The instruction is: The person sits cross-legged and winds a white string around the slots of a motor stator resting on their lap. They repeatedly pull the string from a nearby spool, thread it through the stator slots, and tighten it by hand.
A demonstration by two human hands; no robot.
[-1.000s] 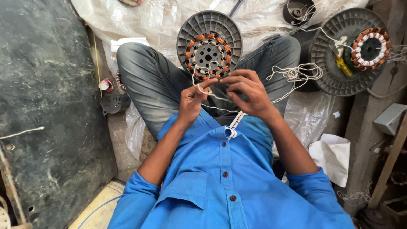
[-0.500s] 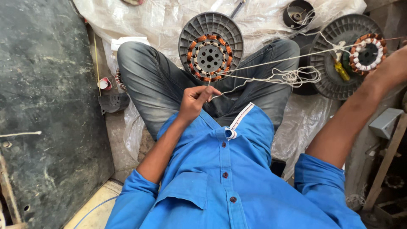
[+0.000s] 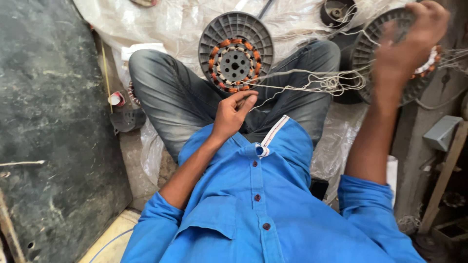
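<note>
The person is sitting cross-legged on a crinkled white plastic sheet, with a round grey ribbed plastic disc carrying a ring of copper-orange wound coils resting on the lap between the knees. The left hand is hovering just below the disc, thumb and fingers pinched together on a thin off-white thread. The thread is running from the coil ring out to the right, where a loose tangle of it is hanging. The right hand is lifting high toward the sheet's far right edge, blurred, so I cannot tell its grip. The coils appear fully wound; the tying looks partly done, with much thread left. A second grey disc is lying behind the right hand.
</note>
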